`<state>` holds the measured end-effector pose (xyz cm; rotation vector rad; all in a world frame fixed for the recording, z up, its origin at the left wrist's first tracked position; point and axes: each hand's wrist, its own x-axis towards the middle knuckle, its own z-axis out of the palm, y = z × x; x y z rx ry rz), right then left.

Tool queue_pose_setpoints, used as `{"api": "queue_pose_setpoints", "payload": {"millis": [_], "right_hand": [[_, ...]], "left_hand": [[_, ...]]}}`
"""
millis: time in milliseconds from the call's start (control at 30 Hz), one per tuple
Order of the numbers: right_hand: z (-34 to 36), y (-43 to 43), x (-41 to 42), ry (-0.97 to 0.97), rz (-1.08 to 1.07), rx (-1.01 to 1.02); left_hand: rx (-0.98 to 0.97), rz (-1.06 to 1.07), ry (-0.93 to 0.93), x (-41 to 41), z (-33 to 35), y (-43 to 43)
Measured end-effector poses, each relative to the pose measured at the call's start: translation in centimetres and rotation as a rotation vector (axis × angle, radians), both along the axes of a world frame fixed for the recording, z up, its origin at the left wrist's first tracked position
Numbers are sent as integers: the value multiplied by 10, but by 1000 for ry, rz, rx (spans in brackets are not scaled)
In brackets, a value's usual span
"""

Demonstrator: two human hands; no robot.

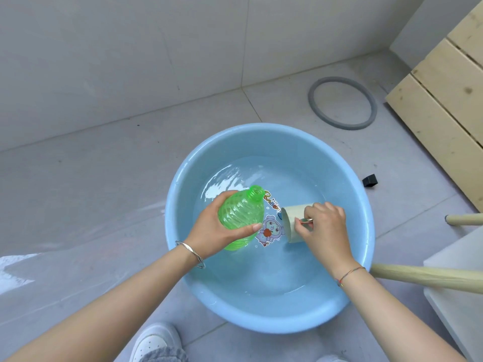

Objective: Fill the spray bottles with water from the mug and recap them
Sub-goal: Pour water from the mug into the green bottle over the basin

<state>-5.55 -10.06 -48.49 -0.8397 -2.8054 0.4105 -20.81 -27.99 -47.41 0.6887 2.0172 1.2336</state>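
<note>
- My left hand is wrapped around the uncapped green bottle, tilted over the blue basin, its open neck pointing toward 1 o'clock.
- My right hand grips the beige mug by its handle, at 3 o'clock from the bottle; the mug lies tipped on its side, mouth toward 9 o'clock, low at the water.
- I judge this as the scooping step, with pouring not yet begun.
- Next I need to lift the filled mug, bring its lip over the narrow neck, and pour slowly.
- No cap is visible.
</note>
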Motion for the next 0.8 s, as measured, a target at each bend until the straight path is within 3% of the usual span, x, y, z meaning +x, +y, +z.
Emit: {"api": "queue_pose_setpoints", "payload": {"millis": [233,433,600,800], "right_hand": [[13,9,13,187,-227,-205],[31,15,26,443,-505,-536],[55,11,25,621,-514,-671],[85,7,19,744,-468,-632]], "left_hand": [[-8,1,17,0,1,0],[-12,0,17,0,-1,0],[-20,9,46,1,0,0],[-10,-2,48,3,1,2]]}}
